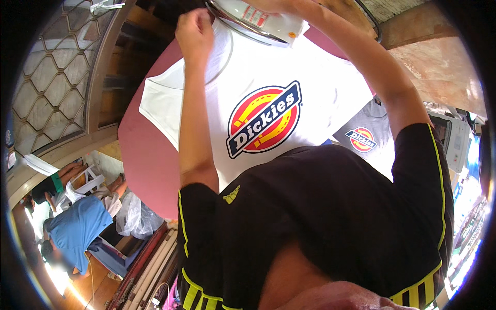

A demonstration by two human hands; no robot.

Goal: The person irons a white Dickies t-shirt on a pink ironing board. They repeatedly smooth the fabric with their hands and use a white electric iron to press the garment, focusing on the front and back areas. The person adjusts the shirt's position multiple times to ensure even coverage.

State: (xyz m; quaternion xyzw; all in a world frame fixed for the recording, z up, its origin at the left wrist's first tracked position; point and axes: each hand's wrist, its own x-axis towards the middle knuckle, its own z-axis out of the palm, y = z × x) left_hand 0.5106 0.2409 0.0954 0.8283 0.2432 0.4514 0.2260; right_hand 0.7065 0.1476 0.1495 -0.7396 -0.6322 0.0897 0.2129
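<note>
A white T-shirt (320, 88) with a round red, yellow and navy printed emblem lies spread over a pink ironing board (147, 170). At the far edge of the view my right hand (271, 4), partly cut off, holds a clothes iron (253, 23) by its top. The iron's silvery soleplate edge rests along the shirt near the neckline. My left hand (195, 32) is closed at the neckline beside the iron's left end, its fingers gathered on the collar edge. A grey garment (367, 126) with a smaller similar emblem lies to the right, partly under the white shirt.
A metal lattice gate (54, 72) stands on the left. Lower left, a person in a blue shirt (77, 227) bends near a clear plastic bag (135, 217). Long poles (147, 268) lie below the board. A whitish boxy appliance (454, 139) stands at right.
</note>
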